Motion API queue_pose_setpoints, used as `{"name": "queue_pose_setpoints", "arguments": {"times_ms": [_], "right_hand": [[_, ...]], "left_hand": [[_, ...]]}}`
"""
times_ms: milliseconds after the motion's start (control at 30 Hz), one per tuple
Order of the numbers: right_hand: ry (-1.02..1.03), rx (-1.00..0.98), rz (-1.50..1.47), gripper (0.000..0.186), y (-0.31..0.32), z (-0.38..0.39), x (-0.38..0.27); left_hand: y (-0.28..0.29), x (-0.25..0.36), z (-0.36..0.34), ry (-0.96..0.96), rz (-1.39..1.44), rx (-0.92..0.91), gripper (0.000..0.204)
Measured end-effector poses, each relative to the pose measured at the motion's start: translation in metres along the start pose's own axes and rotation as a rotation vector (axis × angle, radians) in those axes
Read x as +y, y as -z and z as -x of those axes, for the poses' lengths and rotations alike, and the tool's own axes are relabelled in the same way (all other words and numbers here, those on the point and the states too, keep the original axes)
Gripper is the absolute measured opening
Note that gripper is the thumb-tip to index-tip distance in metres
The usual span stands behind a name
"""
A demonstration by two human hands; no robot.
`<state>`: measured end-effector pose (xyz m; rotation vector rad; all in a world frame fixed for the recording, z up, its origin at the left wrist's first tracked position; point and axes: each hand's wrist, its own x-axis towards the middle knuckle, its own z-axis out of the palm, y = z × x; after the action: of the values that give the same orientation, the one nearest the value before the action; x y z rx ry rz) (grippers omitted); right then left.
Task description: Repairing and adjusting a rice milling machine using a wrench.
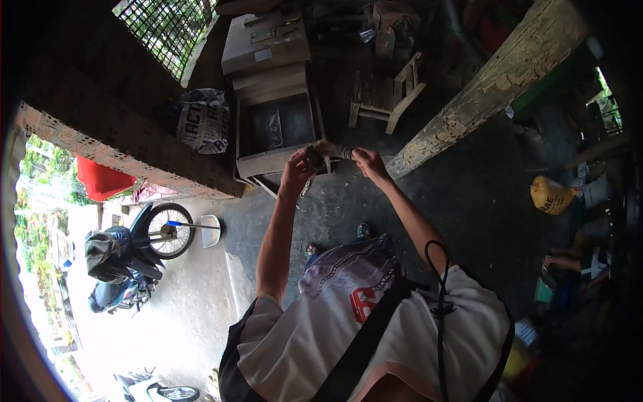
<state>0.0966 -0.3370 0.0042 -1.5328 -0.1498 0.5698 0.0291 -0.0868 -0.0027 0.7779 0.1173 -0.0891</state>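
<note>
Both my hands are raised in front of me, holding a tan-brown bundle of rope-like strands (329, 150) stretched between them. My left hand (295, 174) is closed round its left end, where it looks darker and thicker. At the right end, my right hand (368, 165) pinches the bundle with closed fingers. A pale loose end hangs below my left hand. The bundle is too small and dim to tell its exact kind. Just beyond my hands stands a wooden cabinet (266, 59) with an open, box-like lower part holding a dark panel.
A thick, peeling wooden post (482, 94) slants up at the right. A small wooden stool (388, 97) stands behind. A printed sack (204, 120) leans by the low brick wall (134, 147). At left is a motorcycle (127, 258); at right, a yellow bag (551, 195) and a person's leg (562, 261).
</note>
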Motion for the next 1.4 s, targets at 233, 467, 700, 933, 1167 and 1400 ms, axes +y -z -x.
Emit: {"name": "queue_pose_setpoints", "arguments": {"times_ms": [233, 467, 700, 933, 1167, 1400], "right_hand": [[-0.028, 0.019, -0.221, 0.034, -0.001, 0.003, -0.008], [-0.045, 0.206, -0.139, 0.033, -0.002, -0.007, -0.015], [0.025, 0.206, 0.054, 0.036, -0.003, -0.014, -0.006], [0.0, 0.055, -0.116, 0.033, -0.012, -0.012, -0.013], [0.058, 0.041, -0.088, 0.031, -0.027, -0.015, -0.017], [0.265, 0.25, 0.152, 0.038, -0.042, -0.043, 0.016]], "left_hand": [[-0.016, 0.011, 0.007, -0.032, 0.072, 0.114, 0.027], [-0.011, 0.015, 0.01, -0.013, 0.046, -0.031, 0.032], [-0.003, 0.007, 0.009, -0.33, -0.668, -0.143, 0.036], [0.006, 0.008, 0.011, -0.086, -0.166, 0.018, 0.035], [0.014, 0.021, 0.016, -0.086, -0.181, 0.003, 0.035], [0.033, 0.003, 0.014, -0.123, -0.112, 0.105, 0.053]]}}
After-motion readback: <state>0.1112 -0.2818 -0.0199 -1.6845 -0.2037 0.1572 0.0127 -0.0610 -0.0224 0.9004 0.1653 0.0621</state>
